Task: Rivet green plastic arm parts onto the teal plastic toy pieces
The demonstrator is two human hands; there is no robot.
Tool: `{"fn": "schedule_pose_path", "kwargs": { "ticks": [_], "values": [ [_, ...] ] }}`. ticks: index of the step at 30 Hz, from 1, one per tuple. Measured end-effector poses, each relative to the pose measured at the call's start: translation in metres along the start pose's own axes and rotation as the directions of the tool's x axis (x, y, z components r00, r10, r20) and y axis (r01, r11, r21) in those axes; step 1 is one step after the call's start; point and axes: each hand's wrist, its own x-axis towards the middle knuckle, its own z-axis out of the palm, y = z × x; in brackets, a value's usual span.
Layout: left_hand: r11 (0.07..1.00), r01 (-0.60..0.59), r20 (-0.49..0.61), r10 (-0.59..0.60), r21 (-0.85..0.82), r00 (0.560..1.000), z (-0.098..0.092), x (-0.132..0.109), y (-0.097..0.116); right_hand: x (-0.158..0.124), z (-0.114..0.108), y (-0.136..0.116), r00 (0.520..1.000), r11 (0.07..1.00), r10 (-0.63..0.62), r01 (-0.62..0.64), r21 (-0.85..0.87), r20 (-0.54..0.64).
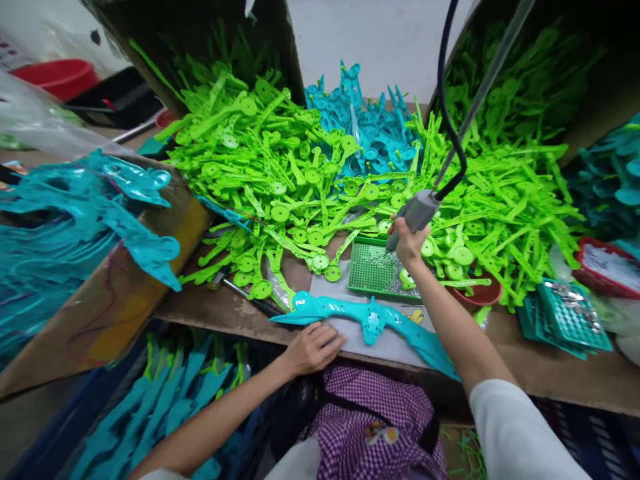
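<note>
My right hand (410, 245) is wrapped round a grey electric screwdriver (420, 210). Its tip points down over a green perforated tray (356, 285) holding small metal pieces, probably screws. In front of the tray lies a long turquoise plastic part (345, 308) with a raised middle, across a pale sheet (353, 343). My left hand (316, 347) rests at the table's front edge, fingers stretched out beside the part's left half; whether they touch it is hard to tell. A lime-green plastic arm (280, 290) meets the turquoise part's left end.
Heaps of lime-green arms (280, 167) spill from tipped boxes behind, with turquoise parts (370, 133) between. A cardboard box (125, 293) of turquoise pieces stands left. Right are a red bowl (483, 293) and stacked green trays (575, 320). The screwdriver's cable (443, 87) hangs from above.
</note>
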Motion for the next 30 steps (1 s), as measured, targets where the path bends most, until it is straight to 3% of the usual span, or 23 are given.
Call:
{"fn": "schedule_pose_path", "kwargs": {
  "ticks": [6, 18, 26, 30],
  "values": [
    [1.000, 0.010, -0.035, -0.009, 0.012, 0.999, 0.005, 0.003, 0.002, 0.007, 0.012, 0.016, 1.000, 1.000, -0.001, 0.001, -0.017, 0.012],
    [0.998, 0.064, -0.027, -0.063, 0.018, 0.998, 0.009, 0.004, 0.007, 0.004, 0.006, 0.023, 0.999, 0.999, 0.054, -0.054, -0.009, -0.002],
    [0.996, 0.081, -0.027, -0.080, 0.033, 0.996, 0.008, 0.005, 0.003, 0.006, 0.005, 0.006, 0.998, 1.000, 0.021, -0.020, 0.022, -0.056],
    [0.985, 0.152, -0.142, -0.162, -0.078, 0.977, 0.000, 0.012, 0.019, 0.008, -0.001, -0.013, 0.997, 0.999, -0.018, 0.021, 0.036, -0.078]
  ]
}}
